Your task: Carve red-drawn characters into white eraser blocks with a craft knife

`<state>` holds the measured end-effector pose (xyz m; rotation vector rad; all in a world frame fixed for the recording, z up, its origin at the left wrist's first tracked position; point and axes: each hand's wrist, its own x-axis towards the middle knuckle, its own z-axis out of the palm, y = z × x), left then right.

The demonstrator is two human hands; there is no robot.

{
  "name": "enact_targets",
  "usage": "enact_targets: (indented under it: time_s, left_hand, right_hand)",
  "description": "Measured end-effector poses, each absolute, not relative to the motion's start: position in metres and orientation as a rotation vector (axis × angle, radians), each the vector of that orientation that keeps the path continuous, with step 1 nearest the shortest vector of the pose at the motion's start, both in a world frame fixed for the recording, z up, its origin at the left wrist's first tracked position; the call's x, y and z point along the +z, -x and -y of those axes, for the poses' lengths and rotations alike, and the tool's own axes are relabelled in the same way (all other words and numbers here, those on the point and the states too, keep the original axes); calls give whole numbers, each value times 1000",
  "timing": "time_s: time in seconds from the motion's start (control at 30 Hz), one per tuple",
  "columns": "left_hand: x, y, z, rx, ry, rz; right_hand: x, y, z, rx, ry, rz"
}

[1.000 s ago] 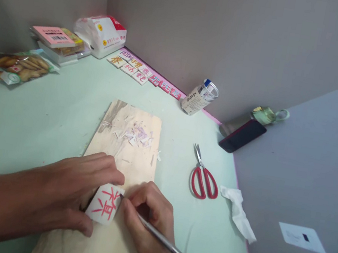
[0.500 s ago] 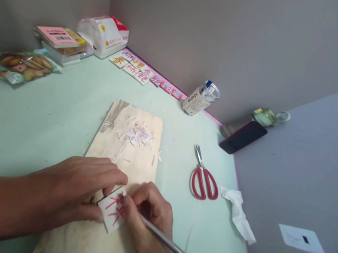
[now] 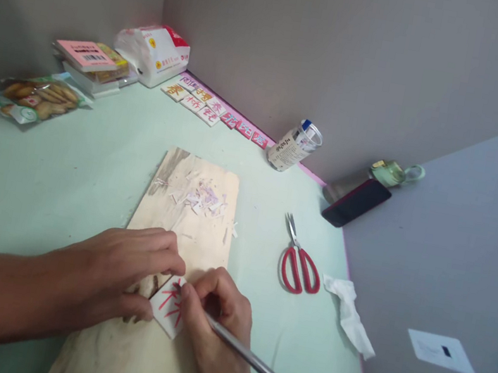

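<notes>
A small white square piece with red strokes (image 3: 167, 313) lies on a pale wooden board (image 3: 188, 227) near the table's front. My left hand (image 3: 117, 276) pinches this piece between thumb and fingers and holds it down on the board. My right hand (image 3: 216, 319) grips a thin metal knife (image 3: 243, 356) like a pen, its tip touching the piece's top edge. My right fingers hide part of the piece. Paper shavings (image 3: 201, 199) lie on the board's far half.
Red-handled scissors (image 3: 299, 263) and a crumpled tissue (image 3: 349, 313) lie to the right. A jar (image 3: 295, 145), a dark phone (image 3: 356, 202), tape rolls (image 3: 396, 171), a row of finished tiles (image 3: 214, 110), snack packets (image 3: 33, 97) and a white bag (image 3: 151, 53) line the back.
The white piece has turned under my left fingers and now lies tilted, with less of its red figure showing. My right hand with the knife has closed in over it.
</notes>
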<state>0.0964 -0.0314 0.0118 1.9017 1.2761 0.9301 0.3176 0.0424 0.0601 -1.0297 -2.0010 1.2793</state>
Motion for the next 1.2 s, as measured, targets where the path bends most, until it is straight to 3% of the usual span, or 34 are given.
enact_targets:
  time_s: [0.63,0.73,0.87,0.97,1.07,1.2]
  left_hand:
    - [14,-100,29,959,-1826,-1278]
    - [14,-100,29,968,-1833,-1269]
    - [13,-100,29,998,-1867,-1260]
    - [14,-100,29,1006,-1878,-1244]
    - [12,-99,28,1019,-1899,-1217]
    - [11,-95,28,1013,-1925,-1203]
  right_hand:
    - [53,-324,-38,1250,923,2076]
    - [51,-325,-39,1070,809,2195]
    - [45,-323,-41,523,452,2321]
    - [42,-320,-42,295,334,2358]
    - [41,-319,-41,329,309,2371]
    - [48,-324,-43,644,434,2221]
